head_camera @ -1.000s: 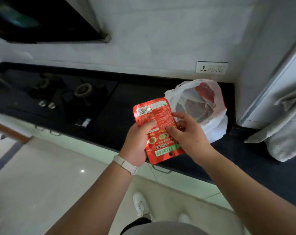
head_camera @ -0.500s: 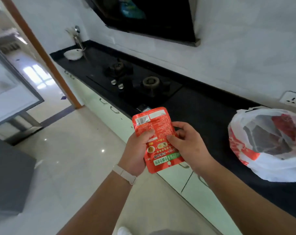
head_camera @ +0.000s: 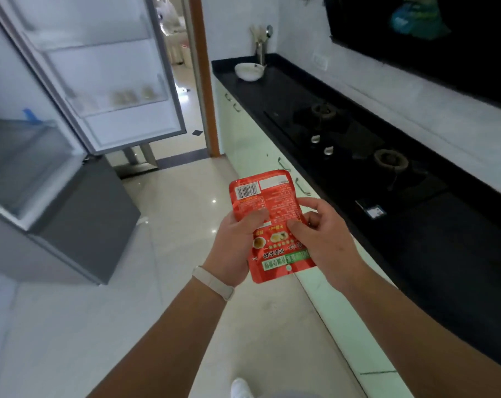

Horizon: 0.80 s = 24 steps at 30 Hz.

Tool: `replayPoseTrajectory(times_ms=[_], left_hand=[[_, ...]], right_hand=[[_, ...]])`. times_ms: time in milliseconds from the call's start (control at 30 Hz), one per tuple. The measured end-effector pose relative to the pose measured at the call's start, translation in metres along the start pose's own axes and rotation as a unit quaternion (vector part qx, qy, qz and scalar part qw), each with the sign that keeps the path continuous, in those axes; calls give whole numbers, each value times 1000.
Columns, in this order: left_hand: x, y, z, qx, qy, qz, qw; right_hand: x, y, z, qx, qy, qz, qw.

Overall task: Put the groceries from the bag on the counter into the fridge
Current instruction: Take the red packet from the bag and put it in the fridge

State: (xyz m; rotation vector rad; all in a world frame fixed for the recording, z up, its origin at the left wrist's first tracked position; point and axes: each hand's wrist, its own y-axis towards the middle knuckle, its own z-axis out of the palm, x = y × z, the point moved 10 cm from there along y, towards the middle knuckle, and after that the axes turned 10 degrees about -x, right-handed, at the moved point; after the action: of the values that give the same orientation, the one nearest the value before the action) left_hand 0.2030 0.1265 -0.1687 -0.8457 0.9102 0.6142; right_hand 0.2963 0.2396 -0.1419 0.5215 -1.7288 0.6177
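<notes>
A flat red food packet [head_camera: 272,205] with a barcode and a green strip is held upside down in front of me over the floor. My left hand [head_camera: 235,248] grips its left edge, thumb on top. My right hand [head_camera: 324,242] pinches its right edge. The fridge [head_camera: 37,173] stands at the left with its upper door [head_camera: 106,76] swung open, showing door shelves with a few small items. The grocery bag is out of view.
A black counter [head_camera: 415,225] with a gas hob [head_camera: 344,145] runs along the right, pale green cabinets below. A white bowl [head_camera: 249,71] and a tap sit at its far end. A doorway lies beyond the fridge door. Glossy tiled floor lies between fridge and counter.
My view has swung left from the bag on the counter to the open fridge. Both hands keep the same hold on the red packet. The bag has left the frame.
</notes>
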Motion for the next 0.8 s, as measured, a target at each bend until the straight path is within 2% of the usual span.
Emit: replayPoseTrajectory(times_ms=[467,633,800], left_hand=[[-75,4,-197,-202,-58,64,975],[-88,23,-229,-252,-78,63,963],[-119,79,-246,-293,-78,75,950]], right_hand=[[33,11,227,216,-20,-27,976],[37,36,280,266,-26,-42,963],[49,94,327,303,-18,-40,952]])
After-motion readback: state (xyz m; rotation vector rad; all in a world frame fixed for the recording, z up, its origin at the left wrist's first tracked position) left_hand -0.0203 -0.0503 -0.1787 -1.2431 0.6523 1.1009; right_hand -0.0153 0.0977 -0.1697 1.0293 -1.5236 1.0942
